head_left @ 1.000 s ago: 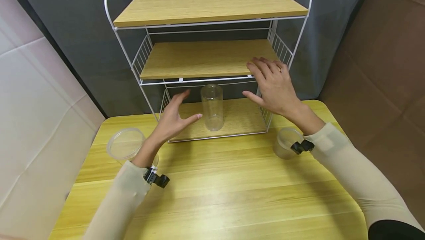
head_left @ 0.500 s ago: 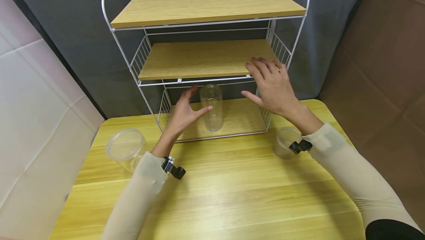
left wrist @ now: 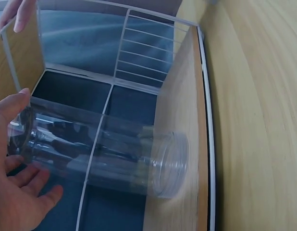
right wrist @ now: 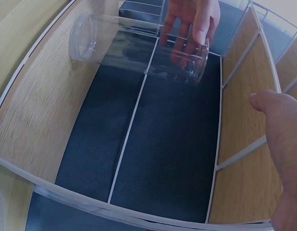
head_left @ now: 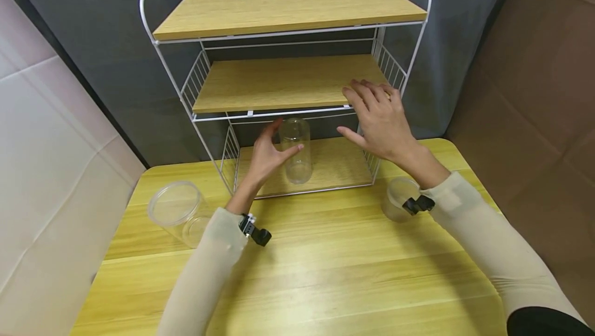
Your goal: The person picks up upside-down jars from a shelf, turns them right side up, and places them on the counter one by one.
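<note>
A tall clear cylindrical jar (head_left: 298,157) stands upright on the rack's bottom shelf (head_left: 341,163). My left hand (head_left: 267,157) is at its upper left, thumb on the near side and fingers spread around the far side. In the left wrist view, the thumb and fingers of that hand (left wrist: 18,192) lie either side of the jar's top end (left wrist: 23,127); whether they touch it is hard to tell. My right hand (head_left: 383,121) rests with straight fingers on the front right edge of the middle shelf (head_left: 288,82) and holds no jar.
A wide clear jar (head_left: 174,204) stands on the table (head_left: 297,274) at left. A shorter clear container (head_left: 397,199) stands at right, close under my right wrist. The white wire rack (head_left: 190,93) has a top shelf (head_left: 288,10) above, and the middle shelf hangs low over the tall jar.
My left hand has moved right and inward until its thumb and fingers are around the tall jar's upper part. The right hand and the jar have stayed in place.
</note>
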`<control>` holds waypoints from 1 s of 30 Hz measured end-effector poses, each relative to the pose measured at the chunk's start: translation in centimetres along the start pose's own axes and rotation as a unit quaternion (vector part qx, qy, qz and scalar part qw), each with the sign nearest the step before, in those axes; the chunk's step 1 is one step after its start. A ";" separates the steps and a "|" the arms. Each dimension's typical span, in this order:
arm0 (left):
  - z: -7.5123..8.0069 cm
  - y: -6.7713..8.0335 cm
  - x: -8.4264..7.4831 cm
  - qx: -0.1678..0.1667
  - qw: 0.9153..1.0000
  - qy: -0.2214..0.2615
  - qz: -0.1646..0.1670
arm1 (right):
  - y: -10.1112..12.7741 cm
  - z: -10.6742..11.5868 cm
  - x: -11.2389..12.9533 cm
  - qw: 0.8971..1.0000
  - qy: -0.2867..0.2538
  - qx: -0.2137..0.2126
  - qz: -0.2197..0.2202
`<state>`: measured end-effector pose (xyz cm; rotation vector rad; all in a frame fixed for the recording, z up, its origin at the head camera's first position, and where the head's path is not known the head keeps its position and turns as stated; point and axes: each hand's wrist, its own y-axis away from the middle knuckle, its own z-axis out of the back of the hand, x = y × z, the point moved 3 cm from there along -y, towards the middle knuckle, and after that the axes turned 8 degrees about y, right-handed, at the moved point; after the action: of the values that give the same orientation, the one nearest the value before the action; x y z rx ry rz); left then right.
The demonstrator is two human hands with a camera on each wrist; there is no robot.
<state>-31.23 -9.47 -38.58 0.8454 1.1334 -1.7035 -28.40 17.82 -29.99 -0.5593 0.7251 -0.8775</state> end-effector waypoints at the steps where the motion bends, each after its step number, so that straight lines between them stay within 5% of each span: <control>1: 0.0 0.0 0.0 0.000 1.000 0.005 0.002 | 0.0 0.0 0.0 1.000 0.000 -0.001 0.001; 17: 0.4 0.1 0.3 -0.045 0.999 0.030 -0.002 | -0.2 0.0 0.2 1.000 -0.004 0.004 0.002; 25: 0.7 0.8 0.0 -0.067 0.993 0.101 0.010 | 0.1 0.7 0.0 0.999 -0.040 0.015 -0.009; 30: 1.0 1.7 -0.3 -0.092 0.979 0.182 0.023 | 0.6 1.6 0.7 0.995 -0.099 -0.002 0.001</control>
<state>-29.57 -10.68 -38.53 1.0852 1.4780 -1.4125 -26.58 17.76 -29.63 -0.6400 0.5477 -0.8050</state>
